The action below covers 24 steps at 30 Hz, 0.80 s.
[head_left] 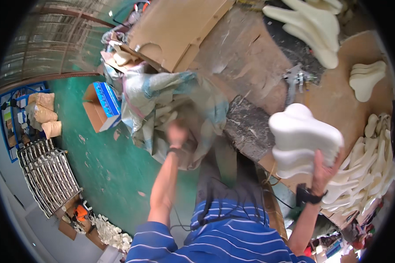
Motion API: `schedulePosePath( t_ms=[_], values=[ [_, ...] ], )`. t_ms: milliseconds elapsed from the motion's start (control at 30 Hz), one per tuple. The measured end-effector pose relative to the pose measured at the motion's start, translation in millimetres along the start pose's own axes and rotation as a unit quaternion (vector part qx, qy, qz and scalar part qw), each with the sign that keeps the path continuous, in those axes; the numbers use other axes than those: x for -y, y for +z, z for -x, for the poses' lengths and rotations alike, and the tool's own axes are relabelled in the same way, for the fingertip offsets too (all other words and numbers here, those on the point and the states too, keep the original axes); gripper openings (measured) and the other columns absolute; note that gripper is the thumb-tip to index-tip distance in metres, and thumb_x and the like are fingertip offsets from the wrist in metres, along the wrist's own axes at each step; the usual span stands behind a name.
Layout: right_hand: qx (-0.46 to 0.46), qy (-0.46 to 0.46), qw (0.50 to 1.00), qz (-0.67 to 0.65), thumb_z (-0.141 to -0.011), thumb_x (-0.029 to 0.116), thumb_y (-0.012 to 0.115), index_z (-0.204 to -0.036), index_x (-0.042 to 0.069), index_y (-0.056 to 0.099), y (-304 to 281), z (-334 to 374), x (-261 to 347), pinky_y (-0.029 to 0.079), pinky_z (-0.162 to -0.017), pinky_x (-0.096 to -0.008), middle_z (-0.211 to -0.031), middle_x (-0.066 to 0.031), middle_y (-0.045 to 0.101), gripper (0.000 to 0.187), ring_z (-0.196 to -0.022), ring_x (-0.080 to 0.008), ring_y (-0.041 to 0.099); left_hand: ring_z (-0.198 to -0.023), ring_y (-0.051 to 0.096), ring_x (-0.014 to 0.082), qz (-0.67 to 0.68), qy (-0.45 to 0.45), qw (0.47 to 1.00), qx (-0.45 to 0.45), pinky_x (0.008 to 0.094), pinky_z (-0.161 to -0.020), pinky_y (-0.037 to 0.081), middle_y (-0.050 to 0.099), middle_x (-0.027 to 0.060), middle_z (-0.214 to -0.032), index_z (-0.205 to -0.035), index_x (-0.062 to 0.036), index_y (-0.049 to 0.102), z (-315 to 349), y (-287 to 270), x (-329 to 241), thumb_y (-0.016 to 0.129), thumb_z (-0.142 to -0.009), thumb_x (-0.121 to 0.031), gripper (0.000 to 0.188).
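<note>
Green floor (105, 162) fills the left of the view, with a metal rack (48, 175) of pale parts, brown sacks (41, 114) and an open carton (102, 105) on it; to the right runs a worn wooden worktop (245, 57) strewn with cream foam pads. Right hand (324, 168) is closed around the lower edge of a stack of pads (303, 138), held up over the worktop's near right edge, broad end up and away from the body; a dark strap sits on that wrist. Left hand (177, 135) reaches forward and left into the mouth of a large woven sack (171, 105) slumped against the worktop's left edge; it is blurred, so I cannot tell whether it is open or gripping anything. Pale shapes, likely more pads, show inside the sack. The stack lies well right of the sack, with the right hand the only one on it. More pads are heaped along the worktop's right edge (373, 162), a few lie at its far right corner (311, 26), and a spray gun (296, 81) rests between them; cardboard (175, 30) leans at the far left.
</note>
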State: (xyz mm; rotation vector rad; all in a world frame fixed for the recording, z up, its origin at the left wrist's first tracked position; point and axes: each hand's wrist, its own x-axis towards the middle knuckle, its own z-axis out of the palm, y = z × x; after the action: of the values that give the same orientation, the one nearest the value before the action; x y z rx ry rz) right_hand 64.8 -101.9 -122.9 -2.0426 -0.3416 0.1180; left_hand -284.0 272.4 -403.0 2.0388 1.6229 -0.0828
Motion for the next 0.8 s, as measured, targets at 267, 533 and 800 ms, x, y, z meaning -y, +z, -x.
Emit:
schedulePosePath(
  t_ms=[267,533,800],
  values=[
    [-0.193,0.069,0.975,0.085,-0.088,0.004,0.078,-0.149,0.001,0.046,-58.4,8.0,6.1,0.052,-0.105,-0.0411,-0.134,-0.017,0.062,0.069,-0.118,-0.0262,0.064,-0.13,0.052,0.0415,-0.329,-0.049,0.941,0.058,0.0512,-0.104,0.051,0.047,0.019,-0.146,-0.151,-0.0153,0.04,-120.4,70.2,124.6,0.087,-0.075,-0.029,0.09],
    [-0.172,-0.033,0.973,0.15,-0.095,0.013,0.069,-0.137,-0.006,0.061,-75.3,8.8,6.7,0.032,-0.124,-0.0475,-0.139,-0.0233,0.061,0.048,-0.129,-0.0297,0.06,-0.113,0.06,0.0501,-0.298,-0.04,0.949,0.094,0.0541,-0.092,0.056,0.05,0.0288,-0.136,-0.137,-0.0083,0.047,-155.7,60.7,132.4,0.069,-0.08,-0.012,0.061],
    [-0.171,0.007,0.976,0.136,-0.094,0.011,0.067,-0.137,-0.004,0.063,-118.7,10.6,-9.5,0.021,-0.128,-0.0471,-0.142,-0.0224,0.061,0.045,-0.127,-0.0267,0.062,-0.101,0.069,0.0442,-0.01,0.089,0.904,0.417,0.0487,-0.09,0.056,0.073,0.023,-0.108,-0.123,-0.0027,0.06,-135.0,-15.4,58.2,0.069,-0.084,-0.02,0.044]
  ],
)
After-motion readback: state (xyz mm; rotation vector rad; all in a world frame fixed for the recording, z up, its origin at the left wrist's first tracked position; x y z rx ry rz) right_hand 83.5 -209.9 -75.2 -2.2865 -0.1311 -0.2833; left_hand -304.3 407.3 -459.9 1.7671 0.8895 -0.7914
